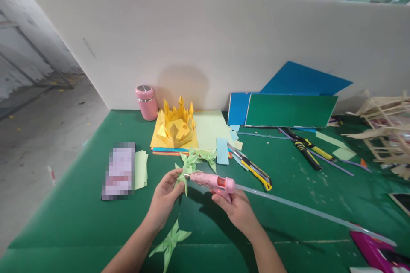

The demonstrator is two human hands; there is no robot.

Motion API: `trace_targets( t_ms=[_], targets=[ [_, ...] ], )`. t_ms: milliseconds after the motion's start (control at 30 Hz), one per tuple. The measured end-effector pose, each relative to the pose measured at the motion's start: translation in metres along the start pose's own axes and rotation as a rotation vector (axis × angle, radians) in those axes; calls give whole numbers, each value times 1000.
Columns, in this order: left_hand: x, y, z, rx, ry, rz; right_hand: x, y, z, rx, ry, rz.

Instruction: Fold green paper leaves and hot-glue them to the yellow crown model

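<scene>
My right hand [235,207] is closed around a pink glue gun [213,181], its nozzle aimed left. A long clear glue stick [304,209] trails from the gun's back toward the right. My left hand [165,194] pinches a light green folded paper piece [183,177] right at the nozzle tip. More green folded paper shapes [200,158] lie on the table just beyond my hands. Another green folded piece [171,241] rests under my left forearm.
Green table cover [80,222], white partition board behind. Yellow folded paper crown [177,126] on coloured sheets, pink cup [146,102], utility knife [253,167], black-yellow tools [304,147], blue and green card sheets [288,108], wooden stick model [384,130], magenta tool [376,251], stacked green papers [141,169].
</scene>
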State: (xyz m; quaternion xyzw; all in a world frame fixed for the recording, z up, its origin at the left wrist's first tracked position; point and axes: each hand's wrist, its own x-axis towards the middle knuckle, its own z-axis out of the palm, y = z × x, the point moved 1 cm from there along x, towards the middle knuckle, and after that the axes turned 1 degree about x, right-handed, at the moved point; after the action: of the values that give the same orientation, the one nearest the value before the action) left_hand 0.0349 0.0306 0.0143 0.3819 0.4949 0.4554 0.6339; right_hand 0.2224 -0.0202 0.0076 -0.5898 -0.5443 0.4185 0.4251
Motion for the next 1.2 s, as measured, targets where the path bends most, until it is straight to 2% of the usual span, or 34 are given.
trace_targets(
  t_ms=[433,1200],
  targets=[
    [1,-3,-3,75,-5,16,0,-3,-1,-83,4,-30],
    [-1,-1,-2,-37,-68,-41,1,1,-4,-130,47,-53]
  ],
)
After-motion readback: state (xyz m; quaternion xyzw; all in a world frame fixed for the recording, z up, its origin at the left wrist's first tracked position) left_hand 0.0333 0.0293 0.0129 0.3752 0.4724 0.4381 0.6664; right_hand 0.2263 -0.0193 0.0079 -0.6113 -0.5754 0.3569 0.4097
